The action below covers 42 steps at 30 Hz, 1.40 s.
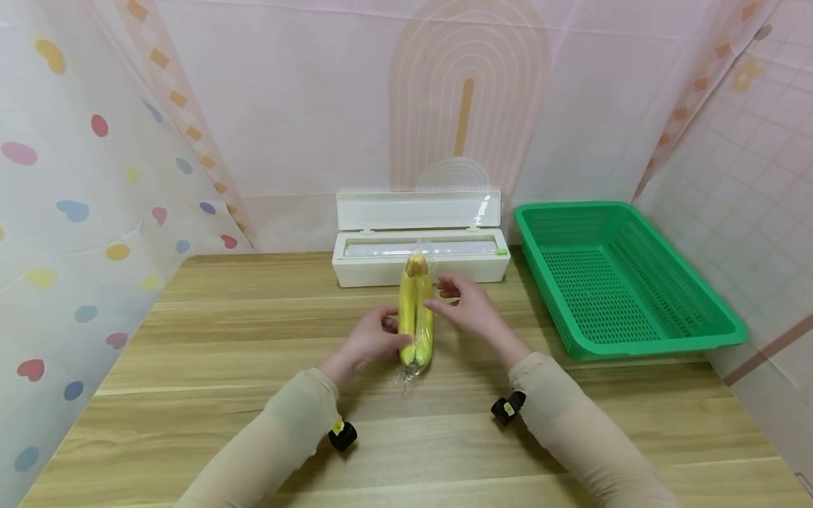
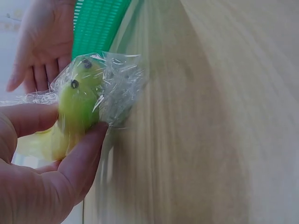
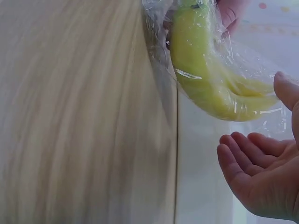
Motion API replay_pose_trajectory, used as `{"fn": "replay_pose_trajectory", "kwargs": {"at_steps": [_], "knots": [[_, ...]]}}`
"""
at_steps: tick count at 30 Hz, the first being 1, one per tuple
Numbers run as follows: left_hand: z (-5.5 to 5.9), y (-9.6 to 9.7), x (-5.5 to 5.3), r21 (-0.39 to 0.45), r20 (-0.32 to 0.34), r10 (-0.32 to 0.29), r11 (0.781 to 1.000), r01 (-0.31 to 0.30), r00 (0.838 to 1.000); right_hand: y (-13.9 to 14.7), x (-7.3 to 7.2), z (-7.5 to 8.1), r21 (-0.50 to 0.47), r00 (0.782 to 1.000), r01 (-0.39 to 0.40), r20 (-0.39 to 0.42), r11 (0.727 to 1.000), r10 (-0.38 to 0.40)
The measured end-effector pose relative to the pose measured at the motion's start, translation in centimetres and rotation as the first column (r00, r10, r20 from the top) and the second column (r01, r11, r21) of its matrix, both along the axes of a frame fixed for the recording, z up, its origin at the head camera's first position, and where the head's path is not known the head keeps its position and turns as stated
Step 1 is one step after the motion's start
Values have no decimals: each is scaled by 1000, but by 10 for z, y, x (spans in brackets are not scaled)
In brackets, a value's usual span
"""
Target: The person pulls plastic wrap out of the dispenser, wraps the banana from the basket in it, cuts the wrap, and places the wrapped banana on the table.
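Two yellow bananas [image 1: 424, 331], side by side and wrapped in clear cling film [image 2: 122, 79], are in the middle of the head view. From their left side my left hand [image 1: 371, 334] grips the near end between thumb and fingers. In the left wrist view that end is greenish with dark tips, and crumpled film sticks out past it. My right hand [image 1: 468, 307] is beside the bananas on the right, its fingers loosely bent and holding nothing. The right wrist view shows a gap between most of its fingers and the bananas; whether the thumb touches the film I cannot tell.
Behind the bananas, a white cling film dispenser [image 1: 444, 271] stands against the back wall with its lid up. A green plastic basket [image 1: 667, 347] occupies the right side of the wooden table [image 1: 209, 367]. Patterned cloths hang around the back and sides.
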<state>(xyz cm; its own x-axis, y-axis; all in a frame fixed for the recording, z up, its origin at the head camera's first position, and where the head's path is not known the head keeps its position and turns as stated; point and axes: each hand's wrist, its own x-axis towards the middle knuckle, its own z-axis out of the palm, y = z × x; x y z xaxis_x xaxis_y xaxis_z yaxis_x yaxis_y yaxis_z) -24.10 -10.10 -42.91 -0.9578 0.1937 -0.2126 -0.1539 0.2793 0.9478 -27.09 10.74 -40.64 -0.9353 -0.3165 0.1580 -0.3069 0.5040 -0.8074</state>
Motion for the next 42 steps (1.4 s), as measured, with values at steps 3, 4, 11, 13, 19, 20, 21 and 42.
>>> {"fn": "replay_pose_trajectory", "kwargs": {"at_steps": [3,4,11,13,19,20,21,42], "knots": [[-2,2,1,-24,-27,1,1000,-2,1000,-3,-2,-3,-10,999,-15,50,1000,16],[-2,2,1,-26,-33,1,1000,-2,999,-4,-3,-4,-16,998,-22,57,1000,23],[-1,1,0,42,1,-4,999,4,1000,-6,-5,-6,-76,994,-54,90,996,61],[0,-1,0,88,44,-10,996,6,999,-5,-5,-6,-90,992,-66,98,994,75],[4,-5,0,165,141,-48,986,24,989,-3,-4,-8,-122,982,-98,147,988,115],[4,-4,2,173,149,-59,984,32,987,-4,-4,-8,-110,981,-97,154,989,113],[5,-4,3,182,156,-72,982,43,985,-4,-3,-8,-96,980,-98,162,991,112],[-1,4,6,-150,-87,-131,982,117,988,-7,-1,-14,7,989,-132,72,991,132]]}}
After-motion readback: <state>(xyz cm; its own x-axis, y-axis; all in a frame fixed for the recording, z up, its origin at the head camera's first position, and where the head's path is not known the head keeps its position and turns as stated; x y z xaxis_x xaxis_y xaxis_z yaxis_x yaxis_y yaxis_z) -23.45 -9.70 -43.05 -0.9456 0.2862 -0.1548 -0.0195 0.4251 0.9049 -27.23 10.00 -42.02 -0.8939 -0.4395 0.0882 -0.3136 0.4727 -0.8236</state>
